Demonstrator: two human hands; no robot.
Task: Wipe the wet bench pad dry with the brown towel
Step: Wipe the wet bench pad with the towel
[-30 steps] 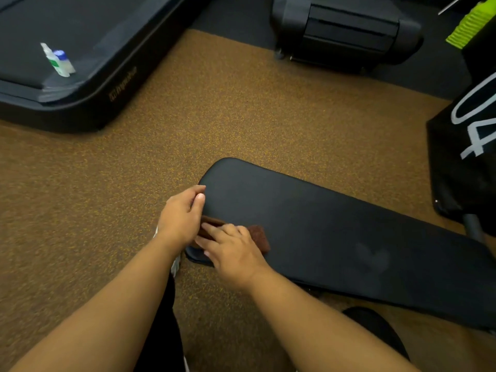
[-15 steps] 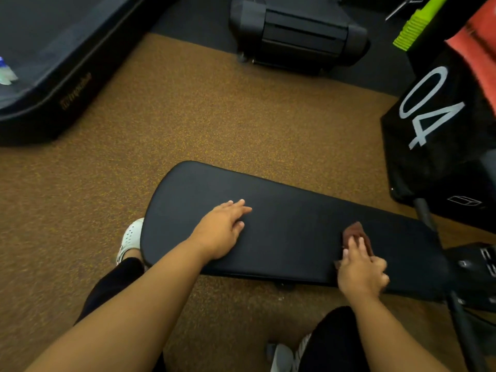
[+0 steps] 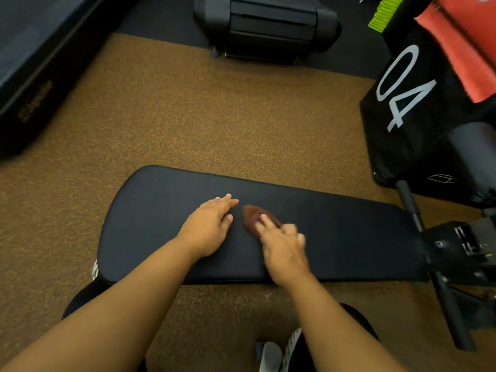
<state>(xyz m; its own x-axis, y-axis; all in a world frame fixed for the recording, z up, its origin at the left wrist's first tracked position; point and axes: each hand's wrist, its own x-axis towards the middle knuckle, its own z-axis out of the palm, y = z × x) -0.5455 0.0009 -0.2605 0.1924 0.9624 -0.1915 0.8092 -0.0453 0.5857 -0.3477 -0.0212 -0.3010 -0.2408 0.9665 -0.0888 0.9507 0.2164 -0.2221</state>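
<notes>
— Brown towel (image 3: 253, 216) sits mid-pad (image 3: 349, 232), bunched under the right hand (image 3: 281, 251); its grip looks blurred.
— Left hand (image 3: 208, 228) lies flat, fingers straight, steadying. Long overlapping strokes would dry best.

My left hand (image 3: 208, 226) lies flat, palm down, fingers straight and together, pointing toward one o'clock, the forearm running back toward seven o'clock. My right hand (image 3: 281, 245) sits just beside it at three o'clock, blurred, fingers reaching toward eleven o'clock and pressing down, its forearm trailing off toward five o'clock.
</notes>
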